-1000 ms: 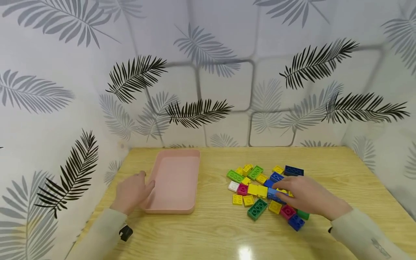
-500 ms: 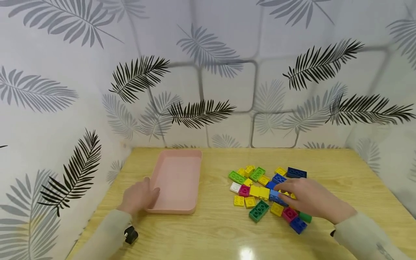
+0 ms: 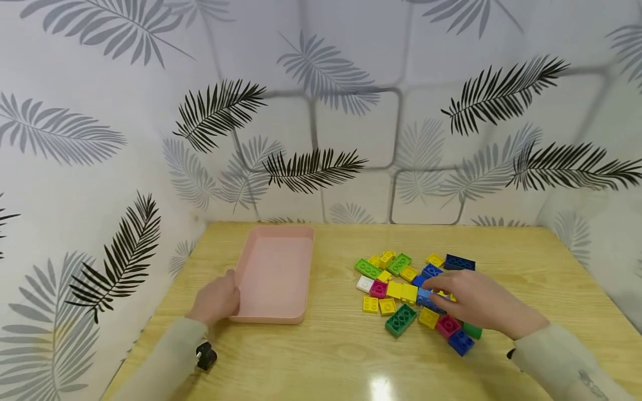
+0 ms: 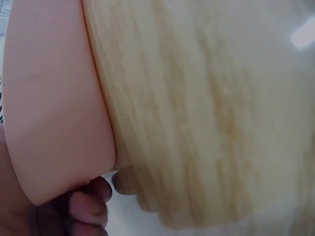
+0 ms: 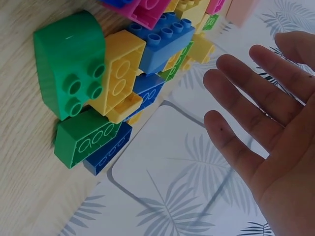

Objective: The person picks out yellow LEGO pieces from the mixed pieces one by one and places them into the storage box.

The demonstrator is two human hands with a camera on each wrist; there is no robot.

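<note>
My left hand (image 3: 215, 298) holds the near left side of a shallow pink tray (image 3: 273, 273), its thumb at the rim. In the left wrist view the curled fingers (image 4: 88, 206) lie against the tray wall (image 4: 56, 93). My right hand (image 3: 484, 303) hovers over a cluster of toy building bricks, closest in the head view to a light blue brick (image 3: 425, 298). Nothing is held there: the right wrist view has its loosely straight fingers (image 5: 251, 83) apart from the bricks. Beside them sit a rounded green brick (image 5: 69, 59) and a yellow brick (image 5: 118, 73).
Left of my right hand lie more loose bricks, among them a dark green brick (image 3: 401, 320), a white brick (image 3: 365, 284) and a lime green brick (image 3: 368, 268). A navy brick (image 3: 460, 262) is at the back. Patterned cloth (image 3: 321, 122) walls the wooden table (image 3: 311, 362).
My left hand has gone from spread fingers beside the tray to a grip on its left edge. The right hand stays over the bricks, almost unmoved; the head view has shifted slightly.
</note>
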